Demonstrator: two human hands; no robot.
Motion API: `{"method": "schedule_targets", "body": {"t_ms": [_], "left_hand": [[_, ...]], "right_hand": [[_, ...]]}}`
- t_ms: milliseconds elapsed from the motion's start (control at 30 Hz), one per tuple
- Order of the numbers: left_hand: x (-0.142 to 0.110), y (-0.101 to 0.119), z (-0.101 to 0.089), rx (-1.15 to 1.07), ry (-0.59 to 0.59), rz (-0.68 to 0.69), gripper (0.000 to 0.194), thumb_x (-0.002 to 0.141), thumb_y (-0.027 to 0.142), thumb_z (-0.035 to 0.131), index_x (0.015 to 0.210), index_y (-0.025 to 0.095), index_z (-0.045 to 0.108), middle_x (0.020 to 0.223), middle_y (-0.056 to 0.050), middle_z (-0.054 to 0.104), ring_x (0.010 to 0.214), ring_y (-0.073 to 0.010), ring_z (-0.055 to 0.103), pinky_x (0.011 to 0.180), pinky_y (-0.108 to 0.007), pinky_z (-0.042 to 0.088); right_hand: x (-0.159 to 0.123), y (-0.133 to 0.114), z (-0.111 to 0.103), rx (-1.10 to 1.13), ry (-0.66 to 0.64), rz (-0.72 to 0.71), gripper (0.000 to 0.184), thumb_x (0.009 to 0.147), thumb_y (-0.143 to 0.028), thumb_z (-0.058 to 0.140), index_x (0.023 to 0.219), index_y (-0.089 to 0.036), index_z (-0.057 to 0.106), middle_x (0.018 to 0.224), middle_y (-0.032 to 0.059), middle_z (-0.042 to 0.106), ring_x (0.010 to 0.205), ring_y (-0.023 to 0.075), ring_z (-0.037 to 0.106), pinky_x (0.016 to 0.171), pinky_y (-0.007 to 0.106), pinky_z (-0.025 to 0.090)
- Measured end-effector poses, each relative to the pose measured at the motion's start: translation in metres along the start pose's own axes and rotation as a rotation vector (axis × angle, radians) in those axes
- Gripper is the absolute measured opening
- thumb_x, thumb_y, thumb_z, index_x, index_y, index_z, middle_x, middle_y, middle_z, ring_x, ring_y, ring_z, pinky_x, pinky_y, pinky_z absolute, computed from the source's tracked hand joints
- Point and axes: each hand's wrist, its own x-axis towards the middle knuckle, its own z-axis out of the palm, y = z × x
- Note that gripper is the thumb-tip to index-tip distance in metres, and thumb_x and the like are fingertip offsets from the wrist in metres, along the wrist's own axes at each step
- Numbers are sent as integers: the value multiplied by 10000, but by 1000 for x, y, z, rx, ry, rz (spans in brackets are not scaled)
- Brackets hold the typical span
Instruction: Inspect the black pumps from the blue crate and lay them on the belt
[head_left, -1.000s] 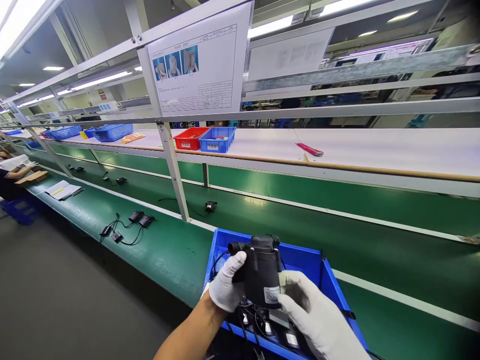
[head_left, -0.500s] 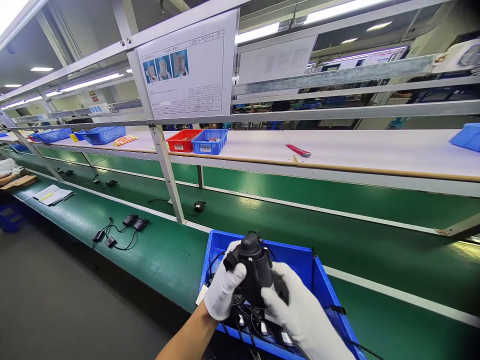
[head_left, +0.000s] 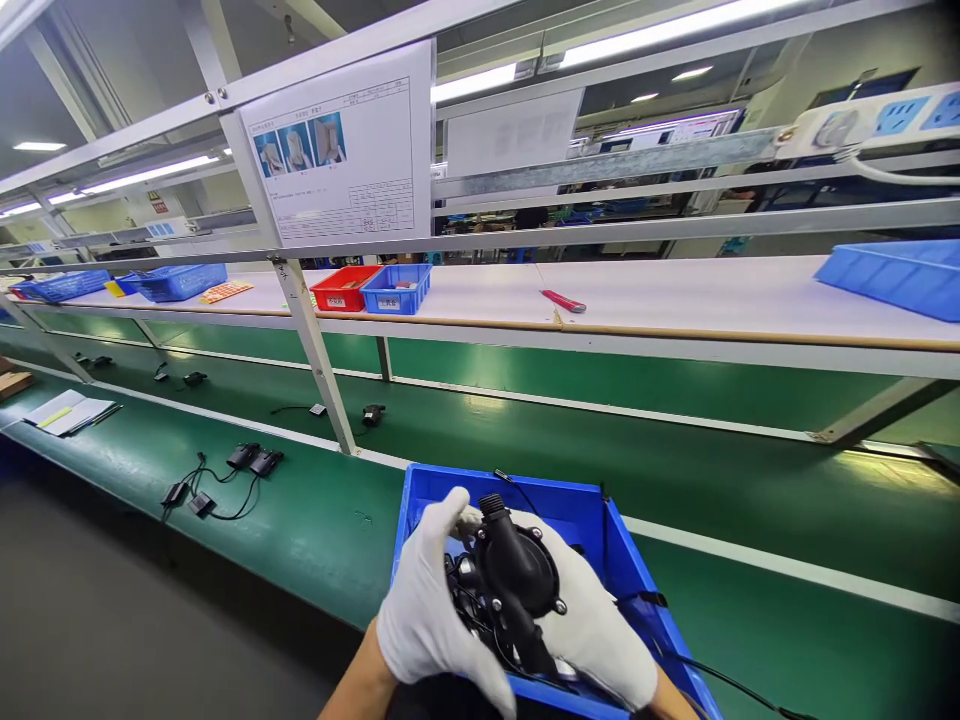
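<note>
A black water pump [head_left: 519,570], with a threaded port at its top and screws round its round cover, is held over the blue bin. My gloved right hand [head_left: 589,610] grips it from behind and the right, its fingers partly hidden by the pump. On the other side my gloved left hand [head_left: 431,600] is open, thumb and fingers spread wide; its fingertips are near the threaded port, and whether they touch it I cannot tell. Under both hands, the blue bin [head_left: 630,530] contains black cables and more dark parts, largely covered by the hands.
Several black devices with cables [head_left: 244,457] lie on the green bench to the left, near an open notebook [head_left: 71,412]. A metal post [head_left: 319,360] rises behind them. The raised shelf carries a red bin [head_left: 343,290], a small blue bin [head_left: 397,292] and a red-handled tool [head_left: 562,301].
The pump has been turned, so its round screwed cover now faces me. My left hand has let go and opened out; my right hand has moved behind the pump. The view has swung right.
</note>
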Motion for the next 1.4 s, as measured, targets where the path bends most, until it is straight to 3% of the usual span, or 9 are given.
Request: {"method": "schedule_targets", "body": {"t_ms": [100,200,300,667,900,1100,1400], "left_hand": [[1,-3,-17,-143,57,-125,1007,809,911,433,1563,245,393,1361,-141,594,1203,-338,604,1080,-509,460],[3,-10,-26,-227,202,-162,787,956,795,270,1467,248,512,1234,-110,657,1064,-282,658,978,-461,524],[3,-14,-28,-285,244,-211,732,985,752,273,1404,230,569,1156,-98,684,1001,-262,672,926,-427,540],[-3,-10,-25,-310,182,-294,641,1046,638,251,1323,196,624,1088,-87,693,971,-239,663,943,-408,517],[-3,-13,-23,-315,167,-312,620,1046,628,290,1295,187,647,1064,-90,700,953,-241,663,934,-416,523],[-3,-16,-23,-326,173,-331,611,1045,626,301,1276,187,658,1049,-90,704,939,-239,661,920,-410,523],[-3,-19,-25,-326,166,-363,610,1038,636,324,1259,189,675,1045,-90,717,937,-237,666,931,-408,516]], "right_hand": [[-3,6,-5,8,-8,-38,619,700,-383,734,1281,-191,646,1241,153,732,1115,331,721,1007,448,586],[-5,10,-8,-1,-4,-52,618,674,-389,735,1254,-195,653,1192,146,747,1069,331,737,974,454,601],[-6,13,-10,-17,-5,-48,608,683,-389,723,1252,-191,649,1196,153,746,1077,337,737,966,460,603],[-11,21,-12,40,8,-25,617,674,-350,734,1263,-202,630,1190,152,743,1064,337,737,954,472,598],[-23,40,-16,158,10,11,650,738,-517,736,1296,-218,588,1254,169,720,1085,356,729,925,479,602],[-29,53,-18,170,14,37,654,791,-555,707,1340,-243,539,1212,151,713,1056,342,724,936,507,589],[-20,43,-18,159,5,-15,659,776,-529,723,1351,-251,560,1314,153,683,1199,357,678,1052,528,537]]}}
